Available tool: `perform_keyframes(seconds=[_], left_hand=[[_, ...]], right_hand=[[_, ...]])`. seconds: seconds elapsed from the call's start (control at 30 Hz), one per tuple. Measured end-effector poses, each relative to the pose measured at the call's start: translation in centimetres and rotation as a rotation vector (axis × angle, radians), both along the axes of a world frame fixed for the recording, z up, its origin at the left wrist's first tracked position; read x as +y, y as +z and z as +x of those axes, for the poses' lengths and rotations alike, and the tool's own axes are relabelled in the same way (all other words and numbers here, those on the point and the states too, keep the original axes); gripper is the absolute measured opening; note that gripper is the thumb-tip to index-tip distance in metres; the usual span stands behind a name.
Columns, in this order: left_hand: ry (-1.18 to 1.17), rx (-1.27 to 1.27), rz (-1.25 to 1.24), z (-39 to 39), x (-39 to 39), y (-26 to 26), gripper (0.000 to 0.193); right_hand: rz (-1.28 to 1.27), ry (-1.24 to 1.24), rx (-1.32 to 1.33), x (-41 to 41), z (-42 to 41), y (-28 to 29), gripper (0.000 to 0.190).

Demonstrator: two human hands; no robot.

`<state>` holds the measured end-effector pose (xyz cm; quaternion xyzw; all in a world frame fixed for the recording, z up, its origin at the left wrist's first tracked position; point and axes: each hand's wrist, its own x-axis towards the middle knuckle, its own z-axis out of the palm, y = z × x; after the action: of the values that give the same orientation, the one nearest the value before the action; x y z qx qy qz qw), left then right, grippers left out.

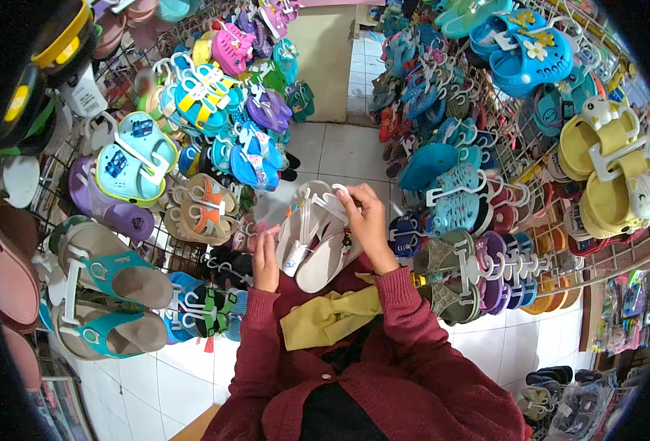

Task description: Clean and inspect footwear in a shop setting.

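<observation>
A pair of beige sandals hangs in front of my chest on a white plastic shoe hanger. Thumb and fingers of my right hand pinch the hanger's hook at the top right. Small colourful decorations sit on the sandals' straps, and a white tag bearing writing lies against the left sandal. Beside that sandal's outer edge, my left hand is held upright with its fingers extended and nothing gripped. Whether its fingertips touch the sandal cannot be told. A yellow-green cloth lies across my front below the sandals.
Wire grid racks flank me, crowded with hanging footwear. Grey sandals with teal straps jut out at left, yellow clogs at right. A white-tiled aisle floor runs ahead. More packaged footwear sits low at right.
</observation>
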<state>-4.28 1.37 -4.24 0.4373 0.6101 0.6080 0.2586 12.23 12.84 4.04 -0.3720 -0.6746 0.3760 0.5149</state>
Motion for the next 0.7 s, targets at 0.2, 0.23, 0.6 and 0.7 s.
perform_keyframes(seconds=[0.2,0.23,0.6,0.7], left_hand=[[0.057,-0.141,0.007,-0.1,-0.2,-0.4,0.03],[0.062,-0.138,0.014,-0.2,-0.2,-0.7,0.03],[0.1,-0.211,0.162,-0.2,2.3,-1.5,0.036],[0.128,-0.291,0.136,0.1,2.4,-1.9,0.042]], right_hand=[[0.053,0.061,0.005,0.0,-0.6,3.3,0.013],[0.06,0.066,0.008,-0.1,-0.9,3.7,0.013],[0.272,0.122,0.057,3.2,-2.2,8.7,0.013],[0.326,0.105,0.075,3.3,-2.0,9.2,0.013]])
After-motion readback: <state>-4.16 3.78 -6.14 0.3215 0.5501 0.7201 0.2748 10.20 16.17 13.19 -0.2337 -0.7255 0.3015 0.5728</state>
